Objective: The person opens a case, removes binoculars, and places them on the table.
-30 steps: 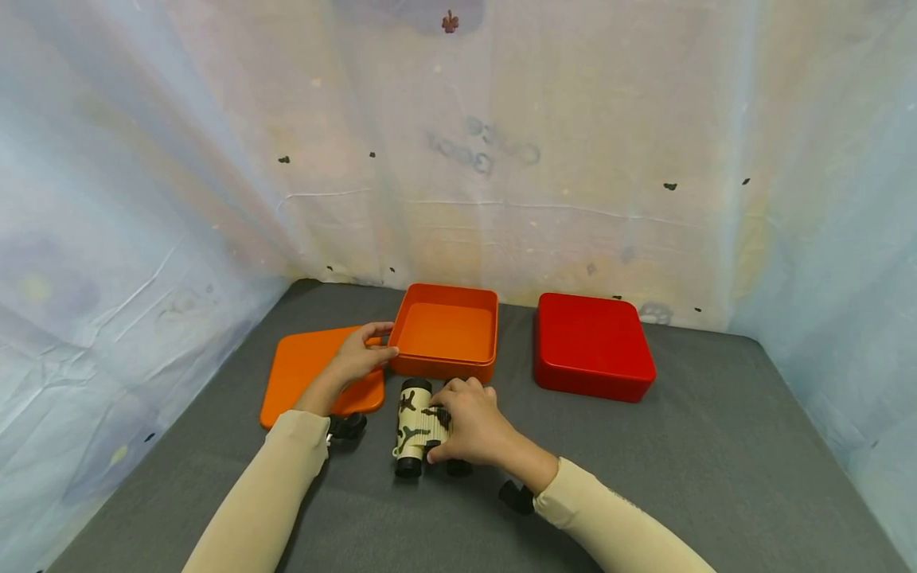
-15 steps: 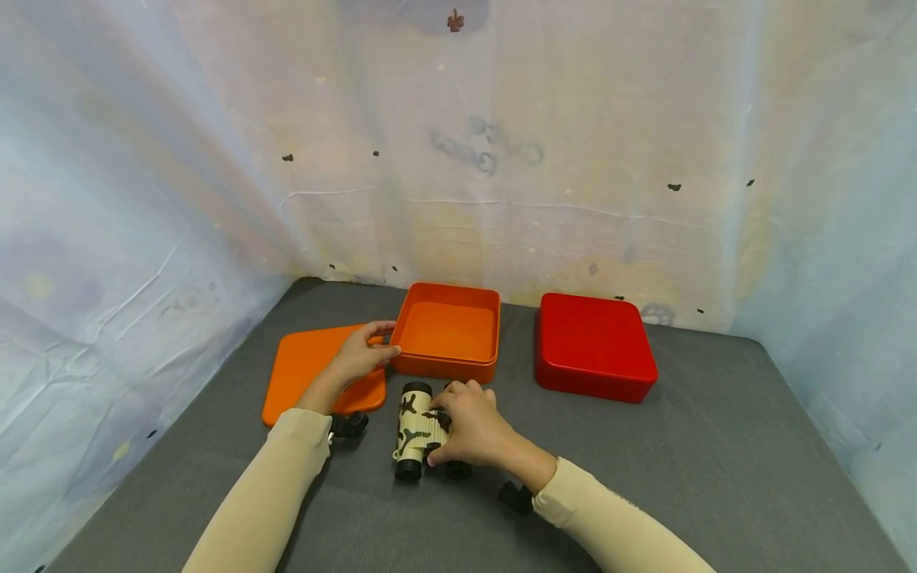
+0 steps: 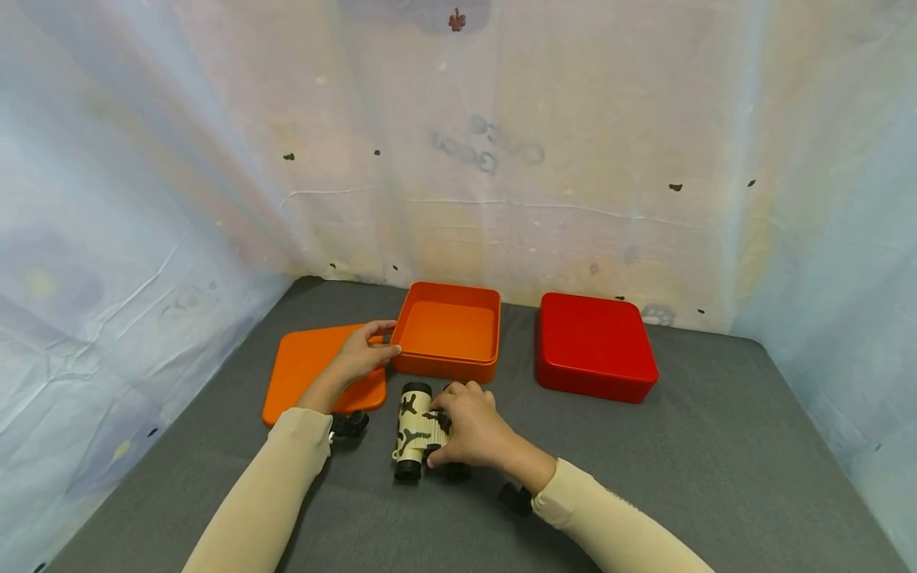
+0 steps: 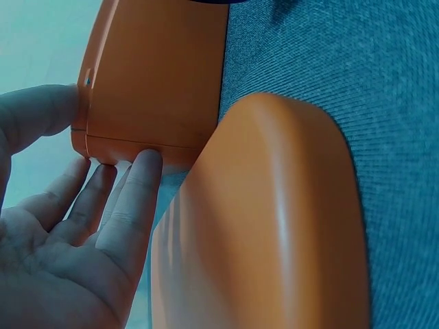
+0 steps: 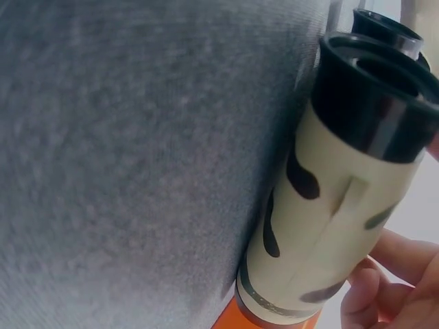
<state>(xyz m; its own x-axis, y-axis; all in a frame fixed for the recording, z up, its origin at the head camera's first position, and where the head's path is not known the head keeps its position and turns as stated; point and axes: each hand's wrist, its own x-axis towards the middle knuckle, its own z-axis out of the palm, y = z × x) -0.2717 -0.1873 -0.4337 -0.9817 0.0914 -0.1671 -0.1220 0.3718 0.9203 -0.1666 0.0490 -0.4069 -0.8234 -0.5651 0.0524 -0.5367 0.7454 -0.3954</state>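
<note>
In the head view, a pair of toy binoculars (image 3: 413,426), cream with dark camouflage patches and black ends, lies on the grey cloth. My right hand (image 3: 473,422) grips it from above over its right barrel, thumb toward the near end and fingers toward the far end. The right wrist view shows one barrel (image 5: 322,219) close up, with fingertips (image 5: 398,288) beside it. Behind the binoculars stands an open orange box (image 3: 447,330). My left hand (image 3: 361,354) touches its near left corner, fingers fairly straight along the side wall and thumb at the rim.
A flat orange lid (image 3: 304,362) lies left of the box, partly under the left forearm. At right stands a red box (image 3: 595,342). A pale printed curtain (image 3: 573,119) encloses the grey tabletop (image 3: 680,461) behind and at both sides.
</note>
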